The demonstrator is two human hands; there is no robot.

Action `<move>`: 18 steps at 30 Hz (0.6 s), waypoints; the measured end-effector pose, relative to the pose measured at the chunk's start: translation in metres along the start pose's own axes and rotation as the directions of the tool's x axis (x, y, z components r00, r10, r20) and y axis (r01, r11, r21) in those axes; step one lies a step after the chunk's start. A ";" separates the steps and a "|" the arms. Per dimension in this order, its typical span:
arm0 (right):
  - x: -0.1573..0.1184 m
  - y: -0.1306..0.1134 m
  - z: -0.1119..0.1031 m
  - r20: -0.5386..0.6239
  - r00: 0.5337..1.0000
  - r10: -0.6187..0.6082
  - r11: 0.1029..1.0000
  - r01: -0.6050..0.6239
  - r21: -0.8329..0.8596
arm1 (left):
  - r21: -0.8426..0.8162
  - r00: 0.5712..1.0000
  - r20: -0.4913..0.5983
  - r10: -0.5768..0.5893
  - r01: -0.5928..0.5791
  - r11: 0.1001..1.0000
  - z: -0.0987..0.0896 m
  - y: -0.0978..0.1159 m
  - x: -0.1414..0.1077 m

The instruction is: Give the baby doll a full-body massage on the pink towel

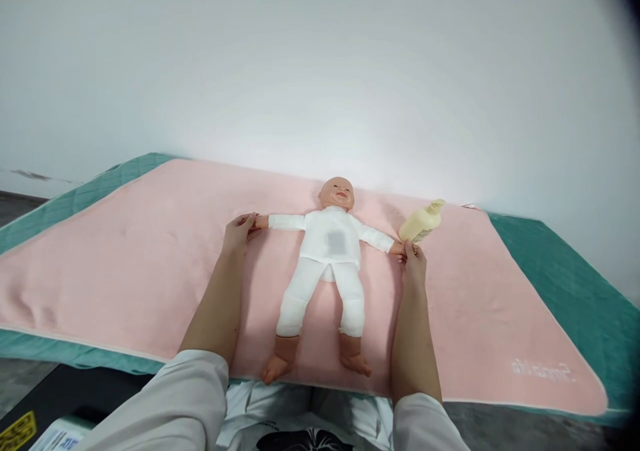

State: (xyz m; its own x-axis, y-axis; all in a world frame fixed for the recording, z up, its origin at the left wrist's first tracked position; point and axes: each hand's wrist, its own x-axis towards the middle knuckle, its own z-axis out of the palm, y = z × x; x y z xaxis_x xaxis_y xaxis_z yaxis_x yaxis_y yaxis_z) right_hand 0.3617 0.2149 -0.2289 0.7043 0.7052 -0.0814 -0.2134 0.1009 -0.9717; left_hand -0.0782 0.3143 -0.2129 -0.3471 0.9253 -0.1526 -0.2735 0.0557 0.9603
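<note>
A baby doll with a white cloth body lies on its back on the pink blanket, head away from me and legs apart. Its arms are stretched out to both sides. My left hand is closed around the doll's hand on the left, pinching it between thumb and fingers. On the other side my right hand pinches the doll's other hand. Just beyond my right hand lies a pale yellow bottle on its side, its cap pointing up and right.
Under the pink blanket, a green quilted cover shows at both sides and along the front edge. A white wall rises behind. At the lower left, below the surface, is a black object with a yellow label.
</note>
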 end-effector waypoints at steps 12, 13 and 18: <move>0.006 0.007 -0.001 -0.005 0.999 0.035 0.990 -0.034 0.136 | -0.086 0.997 -0.008 -0.073 0.072 0.994 0.004 0.005 -0.005; 0.006 0.007 -0.001 -0.005 0.999 0.040 0.989 -0.039 0.145 | -0.094 0.997 -0.007 -0.078 0.078 0.993 0.003 0.005 -0.005; 0.007 0.008 -0.002 0.013 0.999 0.043 0.986 -0.045 0.162 | -0.089 0.998 0.018 -0.053 0.054 0.995 0.000 -0.001 0.001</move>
State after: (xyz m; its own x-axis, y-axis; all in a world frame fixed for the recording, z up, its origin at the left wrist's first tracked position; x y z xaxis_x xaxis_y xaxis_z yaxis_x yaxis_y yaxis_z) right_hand 0.3660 0.2196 -0.2381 0.6858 0.7178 -0.1203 -0.3514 0.1818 -0.9184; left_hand -0.0781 0.3147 -0.2141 -0.3164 0.9276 -0.1987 -0.3708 0.0719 0.9259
